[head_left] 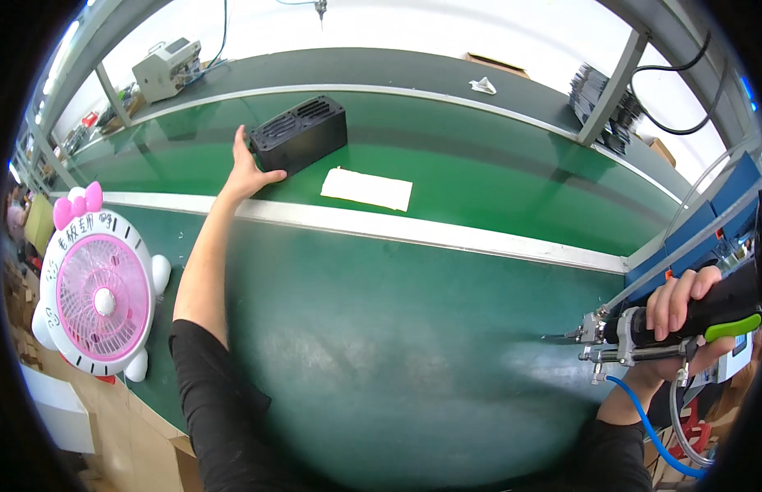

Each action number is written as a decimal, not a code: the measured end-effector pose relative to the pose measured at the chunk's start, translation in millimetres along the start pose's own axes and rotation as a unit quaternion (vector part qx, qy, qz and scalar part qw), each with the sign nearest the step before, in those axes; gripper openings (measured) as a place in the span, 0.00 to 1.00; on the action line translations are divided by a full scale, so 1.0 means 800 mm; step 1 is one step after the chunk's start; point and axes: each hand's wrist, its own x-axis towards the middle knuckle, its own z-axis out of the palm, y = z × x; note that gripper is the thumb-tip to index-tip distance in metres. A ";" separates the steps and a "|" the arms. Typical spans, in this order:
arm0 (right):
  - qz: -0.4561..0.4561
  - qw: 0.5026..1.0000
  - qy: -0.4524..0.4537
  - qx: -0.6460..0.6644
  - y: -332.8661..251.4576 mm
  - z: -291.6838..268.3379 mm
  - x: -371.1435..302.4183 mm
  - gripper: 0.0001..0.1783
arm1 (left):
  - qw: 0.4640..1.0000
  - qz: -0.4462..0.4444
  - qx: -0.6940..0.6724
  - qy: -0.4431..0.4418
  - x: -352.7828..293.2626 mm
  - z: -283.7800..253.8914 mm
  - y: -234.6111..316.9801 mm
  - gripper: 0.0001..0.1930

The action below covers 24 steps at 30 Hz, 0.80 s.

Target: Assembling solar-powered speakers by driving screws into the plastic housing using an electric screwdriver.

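Note:
On the green belt beyond the bench sits a black rectangular box with slotted openings in its top. My left hand reaches to the box's left end, thumb and fingers spread apart; it looks to be touching the box rather than wrapped round it. At the far right, my right hand is closed round a black powered screwdriver with a green lever and a metal front end. Its thin tip points left above the bench. Part of the tool's rear end runs into the dark rim.
A pink and white fan stands at the bench's left edge. A white sheet lies on the belt. A pale rail divides belt and bench. A blue hose hangs below the tool. A grey machine sits back left.

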 end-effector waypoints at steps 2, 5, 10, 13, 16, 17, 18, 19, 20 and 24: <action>0.006 1.000 0.006 0.012 -0.001 0.000 0.000 0.41 | 0.995 -0.011 -0.089 -0.051 0.012 0.006 0.003 0.68; 0.015 0.999 -0.015 0.039 -0.002 0.001 0.003 0.41 | 0.993 -0.008 -0.111 -0.041 0.010 0.016 0.015 0.64; 0.008 0.997 -0.009 0.074 0.005 0.004 0.004 0.41 | 0.999 -0.018 -0.024 0.034 -0.008 0.012 0.075 0.58; 0.036 0.994 -0.026 0.098 0.014 -0.003 0.004 0.41 | 0.999 0.026 0.004 0.045 -0.034 -0.006 0.123 0.55; 0.037 0.994 -0.058 0.089 0.019 -0.016 0.009 0.39 | 0.998 0.061 -0.028 0.014 -0.089 -0.042 0.176 0.56; 0.058 0.992 -0.069 0.087 0.018 -0.018 0.010 0.40 | 0.999 0.041 -0.024 -0.005 -0.117 -0.054 0.197 0.57; 0.079 0.991 -0.060 0.093 0.016 -0.019 0.013 0.40 | 0.999 0.038 -0.019 -0.014 -0.143 -0.069 0.217 0.57; 0.065 0.995 -0.063 0.048 0.015 -0.018 0.015 0.41 | 0.998 0.024 -0.055 -0.024 -0.173 -0.081 0.240 0.57; 0.050 0.997 -0.052 0.021 0.012 -0.016 0.016 0.40 | 0.996 0.003 -0.087 -0.036 -0.205 -0.092 0.263 0.56; 0.021 0.994 -0.074 0.078 0.002 -0.003 0.017 0.29 | 0.968 -0.057 -0.228 -0.087 -0.348 -0.126 0.358 0.60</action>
